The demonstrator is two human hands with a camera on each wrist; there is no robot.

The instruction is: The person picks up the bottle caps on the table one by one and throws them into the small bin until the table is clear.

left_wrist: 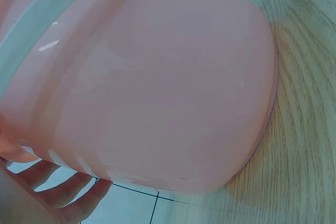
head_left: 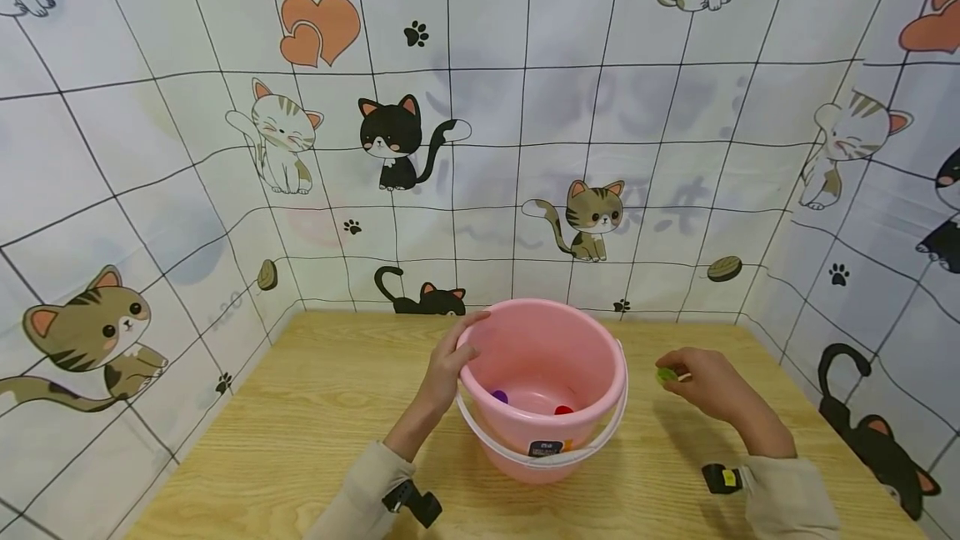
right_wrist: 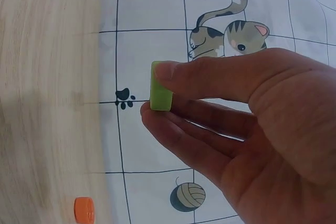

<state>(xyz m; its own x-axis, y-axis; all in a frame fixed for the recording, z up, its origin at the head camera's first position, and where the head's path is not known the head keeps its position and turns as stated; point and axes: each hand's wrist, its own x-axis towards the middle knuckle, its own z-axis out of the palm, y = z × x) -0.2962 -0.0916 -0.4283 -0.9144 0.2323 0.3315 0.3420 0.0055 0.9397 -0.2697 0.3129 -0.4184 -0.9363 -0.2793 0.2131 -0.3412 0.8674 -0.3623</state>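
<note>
A pink bucket [head_left: 555, 348] stands upright on the table, its white handle [head_left: 525, 461] hanging down the near side. My left hand [head_left: 447, 365] grips the bucket's left rim, the thumb over the edge; in the left wrist view its fingers [left_wrist: 79, 195] reach along the outside. Inside the bucket lie a small purple piece [head_left: 499, 396] and a small red piece [head_left: 564, 410], each partly hidden. To the right of the bucket, my right hand [head_left: 708, 382] pinches a small green bottle cap [right_wrist: 160, 90] between thumb and fingertips, held above the table.
An orange bottle cap [right_wrist: 84, 210] lies on the wooden table [head_left: 322, 432] in the right wrist view. A white cloth wall [head_left: 487, 107] with cat prints and grid lines surrounds the table at the back and both sides.
</note>
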